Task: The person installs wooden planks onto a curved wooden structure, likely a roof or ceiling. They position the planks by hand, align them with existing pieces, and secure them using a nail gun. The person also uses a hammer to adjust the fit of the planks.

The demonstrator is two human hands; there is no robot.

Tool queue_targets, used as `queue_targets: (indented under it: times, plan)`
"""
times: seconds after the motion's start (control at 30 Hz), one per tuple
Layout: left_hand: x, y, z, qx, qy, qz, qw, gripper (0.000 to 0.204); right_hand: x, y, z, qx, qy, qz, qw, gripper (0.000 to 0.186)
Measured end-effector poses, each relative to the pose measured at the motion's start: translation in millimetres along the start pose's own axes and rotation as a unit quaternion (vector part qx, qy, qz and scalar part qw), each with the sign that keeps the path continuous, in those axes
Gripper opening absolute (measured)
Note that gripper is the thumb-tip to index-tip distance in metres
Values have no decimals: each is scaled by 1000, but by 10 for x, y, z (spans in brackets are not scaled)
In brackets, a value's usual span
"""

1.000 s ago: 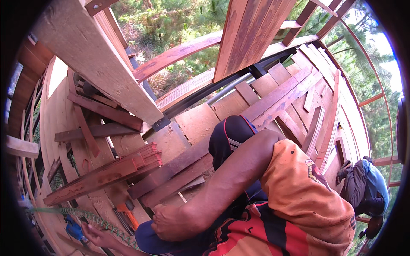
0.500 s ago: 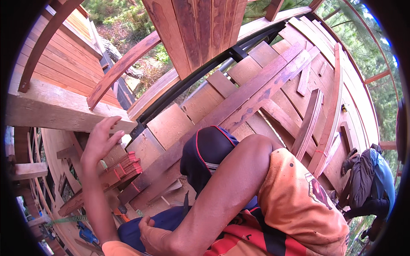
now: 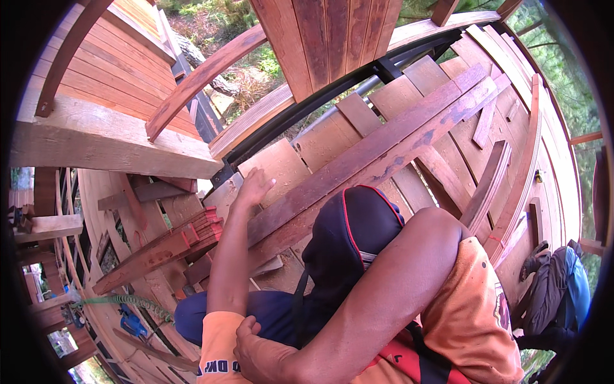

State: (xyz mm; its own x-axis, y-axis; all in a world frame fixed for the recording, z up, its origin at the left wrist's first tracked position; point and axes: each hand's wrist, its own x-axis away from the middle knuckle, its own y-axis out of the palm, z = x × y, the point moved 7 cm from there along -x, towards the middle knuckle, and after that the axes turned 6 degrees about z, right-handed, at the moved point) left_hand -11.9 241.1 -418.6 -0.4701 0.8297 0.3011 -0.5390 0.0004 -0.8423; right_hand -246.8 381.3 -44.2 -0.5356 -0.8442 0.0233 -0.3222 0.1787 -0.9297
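Left hand (image 3: 259,185) at 9 o'clock, fingers apart, empty | right hand (image 3: 248,339) at 7, by orange sleeve (image 3: 219,329) (clamped or not, I can't tell) | long plank (image 3: 377,144), 8 to 2 | I judge: reach; gripping calls for curled fingers

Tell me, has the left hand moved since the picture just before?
Yes, to the right. Before, the left hand overlapped the thick pale beam in the view; now it shows to the right of that beam's end.
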Motion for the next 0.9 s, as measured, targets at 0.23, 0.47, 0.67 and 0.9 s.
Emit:
queue_targets:
  times: [0.23, 0.47, 0.67, 0.9]
  plan:
    - [36, 226, 111, -48, 3, -65, 997, 79, -63, 54, 185, -65, 41, -43, 996, 45]
    - [158, 146, 29, -23, -8, -87, 996, 81, -330, 1, 316, -101, 19, -81, 991, 47]
    - [185, 120, 126, -35, 12, -88, 995, 83, -411, 55, 351, -114, -4, -130, 985, 48]
    - [120, 293, -133, -47, -27, -97, 994, 86, -369, 157, 248, -129, 4, -90, 988, 66]
